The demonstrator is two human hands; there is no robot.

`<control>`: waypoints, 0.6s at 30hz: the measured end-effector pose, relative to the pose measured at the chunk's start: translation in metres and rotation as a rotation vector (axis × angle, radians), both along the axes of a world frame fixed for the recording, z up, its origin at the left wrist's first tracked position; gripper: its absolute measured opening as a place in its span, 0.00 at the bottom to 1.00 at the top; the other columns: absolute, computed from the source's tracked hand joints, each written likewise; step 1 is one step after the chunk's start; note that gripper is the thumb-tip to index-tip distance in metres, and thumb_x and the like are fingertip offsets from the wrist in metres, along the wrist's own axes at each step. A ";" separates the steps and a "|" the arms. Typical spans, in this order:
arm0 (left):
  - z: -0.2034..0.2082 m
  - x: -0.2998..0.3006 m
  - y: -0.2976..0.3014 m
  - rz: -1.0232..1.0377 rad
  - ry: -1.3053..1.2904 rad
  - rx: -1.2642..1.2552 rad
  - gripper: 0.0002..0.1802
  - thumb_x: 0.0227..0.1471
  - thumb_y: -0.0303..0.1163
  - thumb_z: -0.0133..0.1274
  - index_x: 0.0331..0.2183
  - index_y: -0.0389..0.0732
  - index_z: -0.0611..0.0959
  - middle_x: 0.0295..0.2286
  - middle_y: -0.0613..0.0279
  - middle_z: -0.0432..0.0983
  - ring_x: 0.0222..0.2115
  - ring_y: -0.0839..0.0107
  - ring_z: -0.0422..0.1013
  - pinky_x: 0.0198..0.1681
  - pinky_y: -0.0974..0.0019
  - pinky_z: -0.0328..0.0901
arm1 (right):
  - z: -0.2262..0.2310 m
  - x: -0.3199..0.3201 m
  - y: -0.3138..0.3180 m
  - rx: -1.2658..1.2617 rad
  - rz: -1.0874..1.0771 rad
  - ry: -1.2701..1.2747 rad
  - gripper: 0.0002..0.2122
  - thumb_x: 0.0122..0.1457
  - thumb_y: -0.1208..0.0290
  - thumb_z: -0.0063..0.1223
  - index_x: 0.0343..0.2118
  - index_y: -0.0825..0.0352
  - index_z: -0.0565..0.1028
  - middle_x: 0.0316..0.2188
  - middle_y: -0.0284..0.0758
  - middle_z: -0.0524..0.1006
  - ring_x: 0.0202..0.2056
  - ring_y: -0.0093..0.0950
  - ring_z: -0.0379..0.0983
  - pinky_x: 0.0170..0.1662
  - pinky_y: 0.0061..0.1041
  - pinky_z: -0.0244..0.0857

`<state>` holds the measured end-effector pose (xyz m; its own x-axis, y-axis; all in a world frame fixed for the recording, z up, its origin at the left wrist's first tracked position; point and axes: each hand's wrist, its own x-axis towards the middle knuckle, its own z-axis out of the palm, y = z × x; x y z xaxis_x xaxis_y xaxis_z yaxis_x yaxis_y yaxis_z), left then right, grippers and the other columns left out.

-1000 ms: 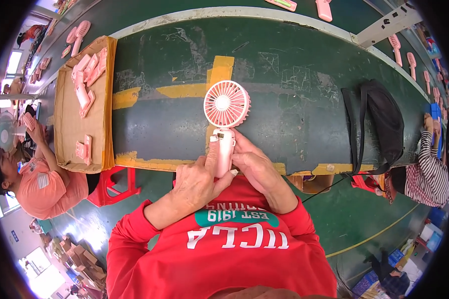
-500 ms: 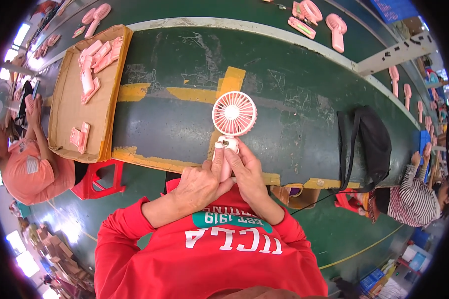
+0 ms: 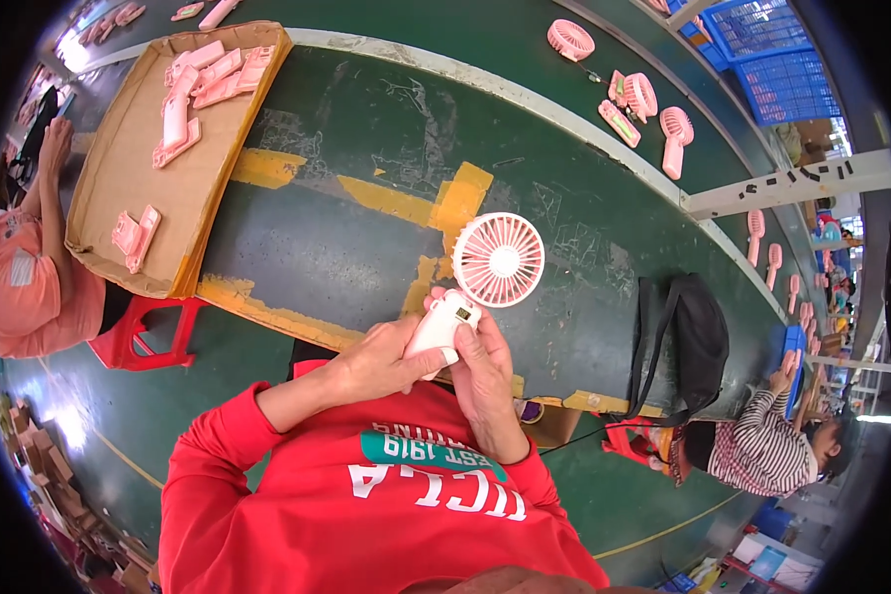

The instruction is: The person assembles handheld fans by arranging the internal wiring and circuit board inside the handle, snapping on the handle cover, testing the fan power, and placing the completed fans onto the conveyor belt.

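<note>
Your left hand [image 3: 374, 362] and right hand [image 3: 485, 371] hold the handle of a pink-and-white handheld fan [image 3: 500, 259] over the bench's near edge, its round head above the bench [image 3: 312, 238]. To your left, a cardboard box [image 3: 173, 223] reaches from the near edge toward the far one, carrying pink plastic parts [image 3: 176, 121]. To your right, a black bag [image 3: 698, 342] lies at the near edge. Beyond the far edge you have more pink fans [image 3: 674, 153].
</note>
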<state>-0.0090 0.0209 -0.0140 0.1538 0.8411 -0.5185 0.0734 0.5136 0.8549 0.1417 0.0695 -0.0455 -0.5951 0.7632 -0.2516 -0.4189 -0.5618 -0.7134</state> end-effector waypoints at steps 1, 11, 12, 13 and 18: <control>0.003 0.000 0.000 -0.027 0.015 0.016 0.21 0.52 0.37 0.51 0.38 0.29 0.69 0.26 0.53 0.75 0.23 0.67 0.74 0.26 0.66 0.68 | 0.002 0.001 0.001 0.018 0.014 -0.007 0.20 0.60 0.73 0.44 0.54 0.70 0.58 0.52 0.41 0.65 0.52 0.29 0.64 0.54 0.29 0.60; 0.000 0.013 -0.014 -0.073 0.382 0.413 0.24 0.46 0.39 0.53 0.37 0.27 0.70 0.25 0.43 0.74 0.25 0.48 0.73 0.29 0.55 0.68 | 0.018 0.005 -0.009 0.037 -0.028 -0.055 0.20 0.56 0.71 0.51 0.49 0.71 0.62 0.43 0.43 0.71 0.44 0.32 0.69 0.50 0.31 0.63; -0.002 0.014 -0.011 -0.087 0.421 0.412 0.24 0.47 0.42 0.52 0.36 0.28 0.71 0.24 0.43 0.75 0.25 0.49 0.73 0.29 0.56 0.68 | 0.016 0.005 -0.007 0.031 -0.036 -0.020 0.17 0.57 0.73 0.48 0.48 0.70 0.63 0.43 0.41 0.71 0.44 0.29 0.69 0.49 0.29 0.64; -0.004 0.015 -0.010 -0.101 0.461 0.410 0.25 0.47 0.45 0.50 0.35 0.29 0.72 0.24 0.44 0.75 0.25 0.50 0.73 0.30 0.56 0.68 | 0.014 0.005 -0.006 0.031 -0.039 -0.020 0.17 0.57 0.73 0.48 0.48 0.70 0.63 0.43 0.41 0.71 0.44 0.29 0.69 0.49 0.29 0.64; -0.014 0.013 -0.006 0.040 0.257 0.375 0.21 0.48 0.41 0.51 0.33 0.30 0.73 0.23 0.45 0.75 0.23 0.56 0.74 0.26 0.59 0.67 | 0.011 -0.003 0.000 -0.014 -0.048 -0.102 0.17 0.58 0.74 0.47 0.49 0.71 0.62 0.43 0.41 0.71 0.46 0.30 0.69 0.49 0.28 0.64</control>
<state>0.0038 0.0144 -0.0280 0.0232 0.9808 -0.1939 0.2939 0.1787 0.9390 0.1388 0.0690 -0.0341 -0.5289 0.7861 -0.3198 -0.3706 -0.5530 -0.7462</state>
